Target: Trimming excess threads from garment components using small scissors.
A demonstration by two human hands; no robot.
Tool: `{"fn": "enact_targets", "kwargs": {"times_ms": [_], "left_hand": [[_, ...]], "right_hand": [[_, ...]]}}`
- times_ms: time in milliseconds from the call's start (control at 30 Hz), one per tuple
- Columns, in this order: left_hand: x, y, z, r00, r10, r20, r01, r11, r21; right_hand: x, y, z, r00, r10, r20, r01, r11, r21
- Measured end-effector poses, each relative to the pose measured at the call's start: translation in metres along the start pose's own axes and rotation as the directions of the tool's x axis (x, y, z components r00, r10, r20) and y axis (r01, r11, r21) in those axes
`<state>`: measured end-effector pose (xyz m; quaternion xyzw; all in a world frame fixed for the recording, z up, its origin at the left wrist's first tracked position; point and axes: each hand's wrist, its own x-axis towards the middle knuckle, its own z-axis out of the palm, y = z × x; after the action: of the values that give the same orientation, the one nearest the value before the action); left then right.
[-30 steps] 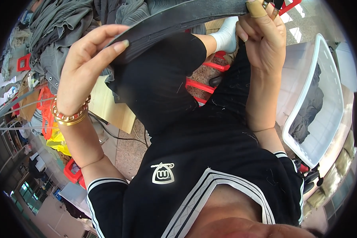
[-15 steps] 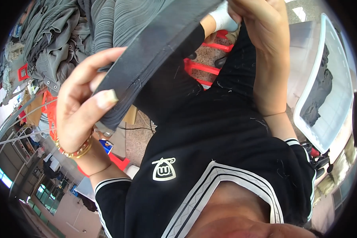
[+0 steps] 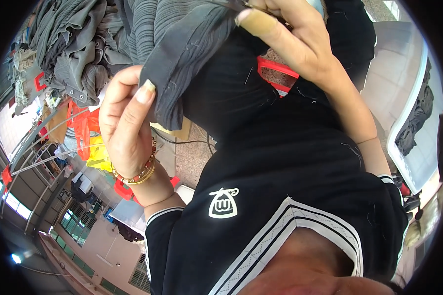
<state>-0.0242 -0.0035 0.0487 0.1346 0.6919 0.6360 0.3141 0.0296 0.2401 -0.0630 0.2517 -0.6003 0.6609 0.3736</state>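
My left hand (image 3: 128, 118) pinches a dark grey ribbed fabric band (image 3: 174, 59) between thumb and fingers, near its lower end. The band slants up and to the right, with a seam along it and pleated cloth hanging at its edge. At the top, by the band's far end, is my right hand (image 3: 295, 39), its fingers bent and its thumb pointing left. A small dark thin thing (image 3: 238, 5) shows at the right fingertips; the top edge cuts it off, and I cannot make out what it is.
Grey pleated garments (image 3: 79, 54) lie heaped at the upper left. A white plastic bin (image 3: 403, 118) holding dark cloth stands at the right. Red plastic (image 3: 275, 71) shows beyond my lap; orange and yellow bags (image 3: 98, 155) hang at the left.
The band has swung lower and loosened, with more ribbed cloth showing. My left hand has shifted right in view. My right hand has moved left and now has a dark thin thing at its fingertips.
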Motion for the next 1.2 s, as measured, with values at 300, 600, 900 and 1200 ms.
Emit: {"fn": "enact_targets", "kwargs": {"times_ms": [300, 600, 900, 1200], "left_hand": [[0.004, -0.003, 0.014, 0.991, 0.089, -0.102, -0.1, 0.989, -0.107], [0.003, -0.019, -0.013, 0.998, 0.055, 0.027, -0.045, 0.957, -0.286], [0.007, -0.024, -0.014, 0.996, 0.083, 0.025, -0.068, 0.929, -0.363], [0.009, -0.024, -0.014, 0.997, 0.075, 0.034, -0.057, 0.924, -0.379]], "right_hand": [[-0.003, -0.041, 0.011, 0.961, 0.273, 0.056, -0.217, 0.86, -0.462], [0.002, -0.042, 0.013, 0.954, 0.3, -0.006, -0.287, 0.905, -0.314], [0.006, -0.042, 0.017, 0.958, 0.285, 0.037, -0.235, 0.85, -0.471], [0.01, -0.045, 0.015, 0.898, 0.439, 0.008, -0.423, 0.868, -0.259]]}}
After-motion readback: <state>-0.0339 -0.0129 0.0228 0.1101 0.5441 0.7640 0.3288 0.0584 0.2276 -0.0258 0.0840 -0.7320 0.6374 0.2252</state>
